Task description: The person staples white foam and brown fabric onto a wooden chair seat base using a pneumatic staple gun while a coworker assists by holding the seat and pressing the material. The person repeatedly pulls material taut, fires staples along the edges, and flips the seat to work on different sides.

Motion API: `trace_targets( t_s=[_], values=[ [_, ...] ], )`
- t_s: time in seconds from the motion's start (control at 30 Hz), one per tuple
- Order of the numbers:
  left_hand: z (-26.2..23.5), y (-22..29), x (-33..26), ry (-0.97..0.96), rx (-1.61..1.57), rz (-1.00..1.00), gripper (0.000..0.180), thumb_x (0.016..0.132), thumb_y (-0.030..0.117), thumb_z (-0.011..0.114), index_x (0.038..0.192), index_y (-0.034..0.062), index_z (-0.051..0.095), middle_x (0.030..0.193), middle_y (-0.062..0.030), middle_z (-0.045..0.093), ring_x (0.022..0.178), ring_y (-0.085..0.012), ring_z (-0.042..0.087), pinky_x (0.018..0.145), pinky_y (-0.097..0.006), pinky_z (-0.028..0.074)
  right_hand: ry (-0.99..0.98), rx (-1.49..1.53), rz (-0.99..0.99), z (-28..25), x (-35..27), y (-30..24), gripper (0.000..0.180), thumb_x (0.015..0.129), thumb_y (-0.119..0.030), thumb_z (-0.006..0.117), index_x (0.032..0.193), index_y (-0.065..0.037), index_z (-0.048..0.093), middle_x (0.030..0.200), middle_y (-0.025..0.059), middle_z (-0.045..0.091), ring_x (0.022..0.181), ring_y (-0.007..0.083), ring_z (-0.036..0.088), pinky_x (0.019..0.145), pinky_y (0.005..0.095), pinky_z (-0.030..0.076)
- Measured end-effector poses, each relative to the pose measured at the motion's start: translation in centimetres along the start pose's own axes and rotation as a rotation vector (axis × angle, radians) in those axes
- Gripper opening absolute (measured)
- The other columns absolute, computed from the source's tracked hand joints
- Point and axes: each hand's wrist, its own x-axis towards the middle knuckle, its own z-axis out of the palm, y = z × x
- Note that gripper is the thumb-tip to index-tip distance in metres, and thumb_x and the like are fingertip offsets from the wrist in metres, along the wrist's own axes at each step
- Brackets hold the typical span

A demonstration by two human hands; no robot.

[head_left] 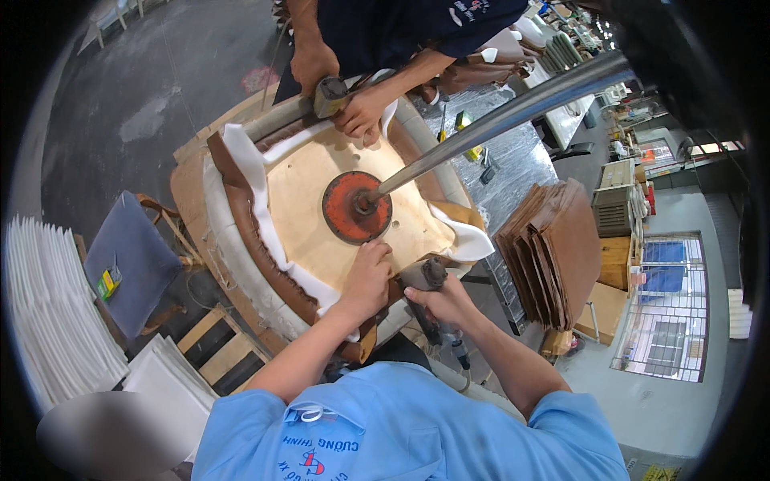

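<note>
A pale wooden seat board (301,192) lies in front of me, with white padding (245,164) and a brown leather cover (233,180) around its edges. A round orange-red disc (341,208) on a slanting metal pole (497,120) rests on the board. My left hand (365,284) is curled at the board's near edge; whatever its fingers pinch is hidden. Just right of it, my right hand (443,303) grips a staple gun (427,275) with an air hose below. Across the board, a co-worker's hand (314,64) holds another staple gun (330,97), the other hand (365,115) touching the board's far edge.
A stack of brown leather pieces (557,248) stands to the right, beside a plastic-covered table (513,160) with small tools. White sheets (56,313) are piled at left, near a blue-grey chair (132,260). A wooden slatted frame (220,349) lies lower left.
</note>
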Motion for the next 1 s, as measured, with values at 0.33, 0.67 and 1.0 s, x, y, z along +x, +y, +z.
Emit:
trace_targets(
  t_s=[0.33,0.67,1.0],
  values=[
    [-2.3,0.1,-2.5,0.073,-0.018,-0.125,0.019,0.088,-0.008,0.067,0.106,-0.002,0.068,0.142,-0.0229,0.06,0.147,-0.0478,0.05,0.124,-0.053,0.043,-0.068,0.189,-0.048,0.8,-1.2,0.4,0.022,0.102,-0.021,0.082,0.105,-0.002,0.071,0.075,0.0024,0.066,0.055,0.0121,0.059,0.05,0.0325,0.047],
    [-1.2,0.5,-2.0,0.078,0.158,-0.092,0.008,0.085,0.006,0.079,0.091,0.0017,0.077,0.138,-0.02,0.063,0.145,-0.0459,0.05,0.125,-0.054,0.04,0.044,0.254,-0.024,1.4,-2.0,0.6,0.024,0.102,-0.022,0.082,0.108,-0.001,0.072,0.076,0.0015,0.066,0.057,0.0118,0.06,0.051,0.031,0.046],
    [-0.1,1.8,-0.8,-0.113,0.222,-0.156,0.03,0.081,0.023,0.09,0.104,0.0066,0.08,0.144,-0.0175,0.058,0.151,-0.0425,0.042,0.132,-0.064,0.024,0.07,0.294,-0.071,0.1,-4.3,2.6,0.024,0.101,-0.019,0.083,0.11,-0.002,0.071,0.083,0.0018,0.068,0.058,0.0095,0.06,0.052,0.0296,0.049]
  ],
)
